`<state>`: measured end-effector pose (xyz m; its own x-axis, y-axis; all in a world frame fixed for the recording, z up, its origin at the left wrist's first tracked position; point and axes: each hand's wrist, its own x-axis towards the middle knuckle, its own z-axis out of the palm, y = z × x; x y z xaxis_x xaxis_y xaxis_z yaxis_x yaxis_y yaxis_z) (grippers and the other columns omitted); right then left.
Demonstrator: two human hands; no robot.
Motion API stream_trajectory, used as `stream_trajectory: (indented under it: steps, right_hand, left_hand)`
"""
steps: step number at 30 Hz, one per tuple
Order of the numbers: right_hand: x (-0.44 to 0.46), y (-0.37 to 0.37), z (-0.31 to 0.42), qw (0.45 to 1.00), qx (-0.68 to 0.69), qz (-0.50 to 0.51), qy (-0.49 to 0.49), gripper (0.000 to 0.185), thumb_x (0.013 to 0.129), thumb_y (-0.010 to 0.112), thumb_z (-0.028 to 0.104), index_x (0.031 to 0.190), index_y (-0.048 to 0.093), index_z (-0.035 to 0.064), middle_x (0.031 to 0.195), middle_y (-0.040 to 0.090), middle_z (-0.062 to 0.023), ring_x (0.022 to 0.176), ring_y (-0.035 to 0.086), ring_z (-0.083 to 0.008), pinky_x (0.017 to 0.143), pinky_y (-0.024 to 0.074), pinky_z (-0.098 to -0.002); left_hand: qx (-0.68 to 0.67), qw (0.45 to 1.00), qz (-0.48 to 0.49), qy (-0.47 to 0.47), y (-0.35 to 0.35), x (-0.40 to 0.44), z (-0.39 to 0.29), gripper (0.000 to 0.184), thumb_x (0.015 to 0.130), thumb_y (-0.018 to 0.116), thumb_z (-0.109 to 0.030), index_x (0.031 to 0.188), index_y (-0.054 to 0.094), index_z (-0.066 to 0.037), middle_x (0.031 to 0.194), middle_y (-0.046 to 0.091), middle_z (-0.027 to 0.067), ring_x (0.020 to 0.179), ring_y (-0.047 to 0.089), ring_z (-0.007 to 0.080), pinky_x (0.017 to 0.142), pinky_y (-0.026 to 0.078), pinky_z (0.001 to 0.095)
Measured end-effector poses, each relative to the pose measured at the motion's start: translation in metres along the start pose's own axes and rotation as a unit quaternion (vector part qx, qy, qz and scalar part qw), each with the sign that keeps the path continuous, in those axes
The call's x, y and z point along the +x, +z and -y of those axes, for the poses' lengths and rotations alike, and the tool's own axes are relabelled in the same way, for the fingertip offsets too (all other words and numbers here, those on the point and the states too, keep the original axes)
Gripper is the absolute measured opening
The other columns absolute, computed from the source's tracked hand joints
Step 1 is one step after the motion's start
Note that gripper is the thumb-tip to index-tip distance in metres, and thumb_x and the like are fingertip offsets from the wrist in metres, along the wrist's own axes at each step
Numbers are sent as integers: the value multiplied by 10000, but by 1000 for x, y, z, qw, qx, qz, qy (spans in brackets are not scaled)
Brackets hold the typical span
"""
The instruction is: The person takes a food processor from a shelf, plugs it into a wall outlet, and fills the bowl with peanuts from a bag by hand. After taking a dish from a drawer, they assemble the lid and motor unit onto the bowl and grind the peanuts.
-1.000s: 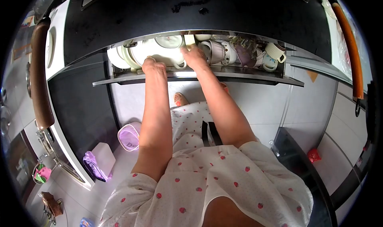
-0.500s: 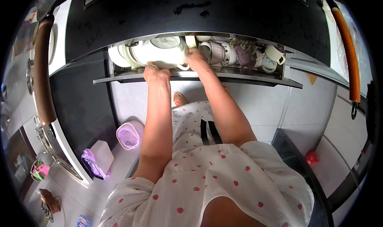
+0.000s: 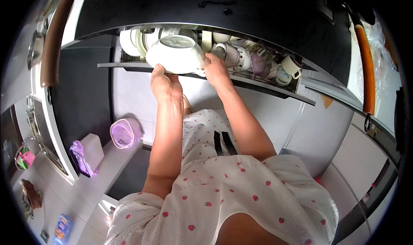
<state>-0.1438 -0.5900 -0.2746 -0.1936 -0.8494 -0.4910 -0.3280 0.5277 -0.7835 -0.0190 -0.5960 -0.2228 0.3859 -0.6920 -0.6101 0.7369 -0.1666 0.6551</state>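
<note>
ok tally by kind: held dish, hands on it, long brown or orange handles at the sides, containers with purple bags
White dish: 1
Left hand, right hand: 2 hands
Brown handle, orange handle: 2 handles
Open bin, white box: 2 containers
Total: 7

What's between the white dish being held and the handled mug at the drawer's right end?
In the head view, the right hand, then a spotted white cup and a purple cup, among other crockery, lie between them.
</note>
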Motion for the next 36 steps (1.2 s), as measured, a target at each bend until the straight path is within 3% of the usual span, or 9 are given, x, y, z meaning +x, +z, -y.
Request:
stream_trajectory:
  steps: [5, 11, 13, 20, 23, 25, 33, 36]
  right_hand:
    - [-20, -16, 0, 998, -31, 42, -43, 266, 836, 400, 182, 950, 566, 9, 944, 581, -230, 899, 547, -374, 796, 415, -426]
    - [-38, -39, -1, 996, -23, 85, -2, 261, 829, 395, 173, 942, 581, 28, 898, 597, -215, 876, 561, -360, 766, 435, -410]
    - [-39, -41, -7, 990, -113, 1, -87, 255, 815, 415, 153, 956, 589, 32, 844, 612, -192, 834, 577, -347, 739, 452, -393]
    - [-10, -36, -27, 984, -151, -19, -88, 286, 775, 482, 114, 1037, 562, 32, 928, 611, -169, 892, 568, -326, 799, 435, -381]
    - [14, -25, -44, 982, -150, -60, -98, 323, 757, 507, 143, 1049, 548, 11, 1003, 590, -176, 951, 546, -323, 837, 419, -377]
    - [25, -21, -47, 962, -221, -109, -116, 365, 723, 536, 175, 1039, 548, -7, 1033, 574, -193, 973, 534, -330, 851, 415, -381]
    - [44, -8, -47, 956, -267, -80, -93, 411, 681, 551, 216, 1029, 560, -3, 1037, 566, -213, 977, 530, -345, 863, 405, -405]
    - [49, -10, -45, 956, -268, -71, -96, 389, 684, 550, 215, 1017, 572, 15, 1008, 580, -204, 937, 549, -346, 836, 421, -406]
  left_hand:
    - [-6, 998, 34, 52, 1, -40, 0, 183, 902, 403, -90, 1027, 477, 21, 995, 556, 114, 906, 557, 191, 814, 467, 339]
    - [-11, 997, 53, 62, 3, -77, 4, 156, 874, 446, -38, 1008, 506, 15, 995, 569, 92, 903, 549, 161, 833, 435, 313]
    - [-24, 998, 38, 41, -1, -87, 5, 187, 868, 442, -24, 1041, 503, 12, 1037, 556, 96, 929, 539, 163, 844, 427, 312]
    - [-42, 997, 58, 37, -19, -104, 3, 236, 859, 427, -8, 1086, 489, 8, 1067, 551, 99, 948, 533, 168, 863, 410, 317]
    - [-13, 996, 89, 28, -22, -118, -5, 230, 849, 451, -40, 1067, 487, 25, 1065, 557, 114, 974, 528, 182, 886, 384, 329]
    - [-6, 993, 111, 36, -28, -126, -3, 225, 846, 465, -52, 1054, 493, 28, 1054, 563, 111, 966, 530, 176, 881, 384, 317]
    - [6, 992, 128, -11, -33, -140, 14, 226, 855, 462, -79, 1051, 499, 27, 1004, 584, 94, 880, 547, 117, 813, 407, 254]
    - [8, 992, 122, 19, -30, -139, 21, 225, 860, 455, -88, 1050, 501, 25, 986, 588, 89, 848, 554, 108, 781, 421, 242]
